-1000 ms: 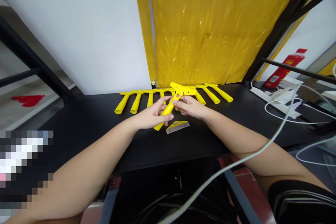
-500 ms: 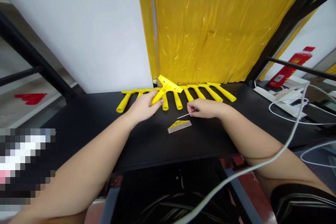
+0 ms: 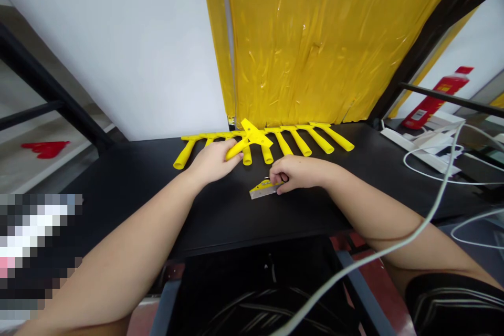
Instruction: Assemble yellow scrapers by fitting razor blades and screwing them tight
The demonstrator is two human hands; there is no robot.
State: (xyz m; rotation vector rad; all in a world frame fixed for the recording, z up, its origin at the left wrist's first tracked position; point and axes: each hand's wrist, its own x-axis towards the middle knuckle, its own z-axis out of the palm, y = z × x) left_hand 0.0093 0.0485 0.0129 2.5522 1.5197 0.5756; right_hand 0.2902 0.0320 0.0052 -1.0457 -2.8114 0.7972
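My left hand [image 3: 214, 161] is wrapped round the handle of a yellow scraper [image 3: 255, 135], its wide head raised and pointing away from me. My right hand [image 3: 297, 173] is closed, thumb and fingertips at the right end of a scraper blade [image 3: 263, 192] that has a yellow clamp plate [image 3: 260, 186] along its back edge. That blade piece lies on the black table, and the fingers cover its right part. The thin metal rod held in my right hand is now mostly hidden by the fingers.
Several yellow scraper handles [image 3: 301, 143] lie in a row at the back of the black table [image 3: 220, 220]. A red bottle [image 3: 435, 97] and white power strips [image 3: 417, 152] are at the right. A white cable [image 3: 378, 254] hangs across my right forearm.
My right hand has come down and left onto the right end of the blade piece. The scraper in my left hand has turned slightly, its head dipping a little.
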